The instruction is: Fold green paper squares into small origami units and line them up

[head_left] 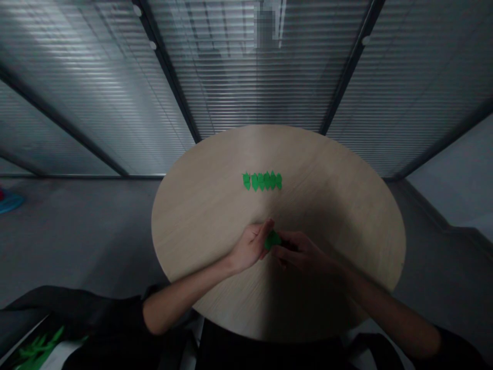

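Near the front middle of the round wooden table, my two hands meet around a small green leaf-like piece (272, 239). My left hand (252, 244) is closed on its left side, thumb pointing up. From the right, my right hand (298, 249) pinches the same piece with its fingertips. Fingers cover part of it, so its full shape is hidden. Beyond my hands lies a row of several green leaf-shaped pieces (267, 180), side by side, with a slight gap after the leftmost one.
The round table (200, 205) stands before a glass wall with blinds (246, 92). At the lower left, beside my left sleeve, more green leafy pieces (38, 349) lie in a container. A blue object (11, 203) rests on the floor at the far left.
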`<state>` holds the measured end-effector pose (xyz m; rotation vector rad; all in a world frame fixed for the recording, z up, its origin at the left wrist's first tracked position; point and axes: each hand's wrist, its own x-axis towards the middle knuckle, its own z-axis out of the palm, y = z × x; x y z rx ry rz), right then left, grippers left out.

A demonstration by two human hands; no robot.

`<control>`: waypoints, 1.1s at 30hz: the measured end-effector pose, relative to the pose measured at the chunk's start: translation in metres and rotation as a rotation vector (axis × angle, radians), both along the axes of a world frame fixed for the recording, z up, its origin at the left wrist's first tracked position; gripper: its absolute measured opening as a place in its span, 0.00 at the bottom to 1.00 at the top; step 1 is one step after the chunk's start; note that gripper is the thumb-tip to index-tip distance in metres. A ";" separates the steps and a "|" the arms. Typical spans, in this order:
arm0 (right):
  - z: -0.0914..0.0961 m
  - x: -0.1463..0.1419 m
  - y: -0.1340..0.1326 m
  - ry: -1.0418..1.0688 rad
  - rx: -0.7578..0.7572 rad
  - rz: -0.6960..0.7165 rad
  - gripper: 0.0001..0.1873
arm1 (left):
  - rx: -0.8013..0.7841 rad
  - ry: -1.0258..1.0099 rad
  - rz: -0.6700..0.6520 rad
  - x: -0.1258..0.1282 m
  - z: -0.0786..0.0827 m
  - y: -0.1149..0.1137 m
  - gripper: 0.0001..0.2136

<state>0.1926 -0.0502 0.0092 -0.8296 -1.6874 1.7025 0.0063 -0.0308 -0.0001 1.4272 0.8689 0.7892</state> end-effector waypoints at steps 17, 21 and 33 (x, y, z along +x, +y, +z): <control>0.001 -0.003 0.000 -0.045 -0.010 -0.128 0.34 | 0.165 0.047 0.032 -0.001 0.004 -0.001 0.32; 0.002 -0.002 0.001 -0.060 0.032 -0.269 0.33 | 0.153 0.066 -0.051 -0.002 0.006 -0.001 0.27; 0.005 0.001 0.002 -0.069 0.052 -0.295 0.28 | 0.092 0.062 -0.108 -0.004 0.002 -0.001 0.29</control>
